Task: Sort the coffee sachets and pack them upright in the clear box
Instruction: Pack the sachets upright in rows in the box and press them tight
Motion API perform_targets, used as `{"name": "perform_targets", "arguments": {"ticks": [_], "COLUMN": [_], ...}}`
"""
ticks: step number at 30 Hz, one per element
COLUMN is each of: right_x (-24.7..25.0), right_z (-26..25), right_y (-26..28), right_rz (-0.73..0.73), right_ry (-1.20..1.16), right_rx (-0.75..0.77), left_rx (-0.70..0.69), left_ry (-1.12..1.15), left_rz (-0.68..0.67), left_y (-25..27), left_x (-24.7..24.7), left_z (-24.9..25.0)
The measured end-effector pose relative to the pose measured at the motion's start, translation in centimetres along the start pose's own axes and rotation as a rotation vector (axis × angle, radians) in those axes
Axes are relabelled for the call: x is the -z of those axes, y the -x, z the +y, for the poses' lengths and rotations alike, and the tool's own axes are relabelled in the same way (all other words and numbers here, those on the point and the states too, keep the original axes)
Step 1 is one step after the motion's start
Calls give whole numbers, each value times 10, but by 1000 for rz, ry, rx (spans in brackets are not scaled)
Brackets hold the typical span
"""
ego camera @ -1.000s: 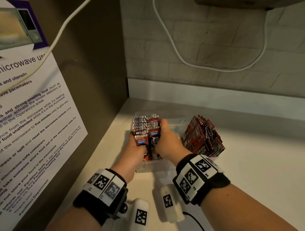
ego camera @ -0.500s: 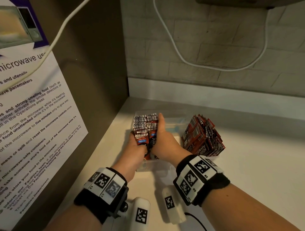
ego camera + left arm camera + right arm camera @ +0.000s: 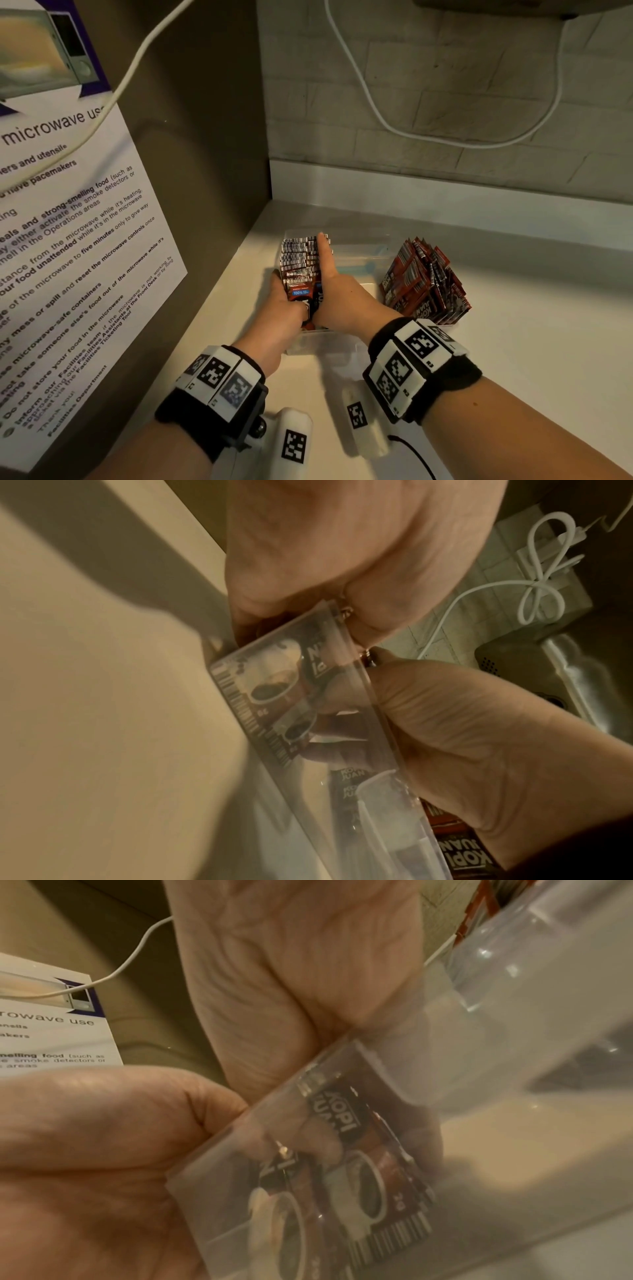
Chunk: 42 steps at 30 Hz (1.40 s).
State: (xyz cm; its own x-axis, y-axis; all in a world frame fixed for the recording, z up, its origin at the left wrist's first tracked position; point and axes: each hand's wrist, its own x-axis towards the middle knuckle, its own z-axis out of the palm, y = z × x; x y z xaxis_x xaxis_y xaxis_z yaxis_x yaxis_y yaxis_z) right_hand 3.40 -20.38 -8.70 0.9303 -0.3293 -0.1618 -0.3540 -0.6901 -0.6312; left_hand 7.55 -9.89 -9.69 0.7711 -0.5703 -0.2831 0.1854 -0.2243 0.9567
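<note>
A clear box (image 3: pixel 356 263) stands on the white counter with a row of red and black coffee sachets (image 3: pixel 298 260) upright along its left side. My left hand (image 3: pixel 284 305) grips the near end of that row, fingers down its left side and thumb over the nearest sachets. My right hand (image 3: pixel 329 277) lies flat against the row's right side, fingers straight and reaching to the far end. In the left wrist view the sachets (image 3: pixel 270 688) show through the box wall (image 3: pixel 377 804). The right wrist view shows the sachets (image 3: pixel 359 1172) between both palms.
A second batch of red sachets (image 3: pixel 424 281) stands packed in a container just right of the box. A brown side panel with a microwave notice (image 3: pixel 68 240) closes the left. The tiled wall and a hanging white cable (image 3: pixel 445 137) are behind. Bare counter (image 3: pixel 531 342) lies to the right.
My right hand's fingers have straightened and slid along the row toward the far end of the box. The left hand has stayed at the near end.
</note>
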Motion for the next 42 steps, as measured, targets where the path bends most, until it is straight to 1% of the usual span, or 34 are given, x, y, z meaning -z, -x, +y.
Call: {"name": "perform_targets", "arguments": {"ticks": [4, 12, 15, 16, 17, 18, 20, 21, 22, 23, 24, 25, 26, 27, 28, 29, 31, 33, 35, 38, 40, 42], "right_x": [-1, 8, 20, 28, 39, 51, 78, 90, 102, 113, 122, 129, 135, 138, 139, 138, 132, 123, 114, 107, 104, 102], "right_z": [-1, -7, -13, -15, -17, -18, -14, -9, -3, 4, 12, 20, 28, 36, 42, 47, 56, 62, 68, 78, 80, 80], "right_y": [-2, 6, 16, 22, 28, 34, 46, 52, 57, 62, 67, 71, 75, 78, 82, 85, 90, 91, 90, 85, 80, 74], "right_rz": [21, 11, 8, 10, 30, 83, 262, 362, 452, 525, 569, 573, 534, 462, 375, 290, 172, 101, 38, -13, -19, -11], "right_ry": [25, 12, 1, -29, -63, -80, -75, -103, -157, -213, -248, -260, -255, -245, -239, -246, -254, -254, -256, -275, -278, -181], "right_rx": [-1, -26, -57, -73, -90, -97, -83, -75, -74, -80, -93, -110, -132, -153, -176, -202, -246, -283, -294, -254, -218, -192], "left_rx": [12, 37, 58, 44, 15, -40, -221, -324, -419, -480, -495, -471, -420, -354, -286, -230, -172, -161, -152, -113, -111, -92], "left_ry": [6, 10, 53, 77, 93, 100, 82, 72, 54, 39, 28, -6, -68, -162, -263, -359, -479, -507, -512, -548, -578, -554], "left_rz": [-12, -1, 31, 62, 115, 186, 324, 363, 372, 337, 253, 120, -41, -184, -300, -372, -432, -459, -454, -437, -441, -460], "left_y": [2, 0, -1, 0, 1, 2, 5, 9, 11, 14, 17, 18, 17, 14, 8, 1, -12, -22, -29, -34, -36, -39], "left_x": [2, 5, 8, 10, 11, 12, 12, 10, 5, -2, -12, -24, -37, -50, -62, -71, -85, -94, -99, -103, -104, -105], "left_z": [3, 3, 3, 6, 10, 15, 28, 36, 42, 47, 52, 54, 55, 53, 49, 45, 40, 35, 32, 28, 29, 29]}}
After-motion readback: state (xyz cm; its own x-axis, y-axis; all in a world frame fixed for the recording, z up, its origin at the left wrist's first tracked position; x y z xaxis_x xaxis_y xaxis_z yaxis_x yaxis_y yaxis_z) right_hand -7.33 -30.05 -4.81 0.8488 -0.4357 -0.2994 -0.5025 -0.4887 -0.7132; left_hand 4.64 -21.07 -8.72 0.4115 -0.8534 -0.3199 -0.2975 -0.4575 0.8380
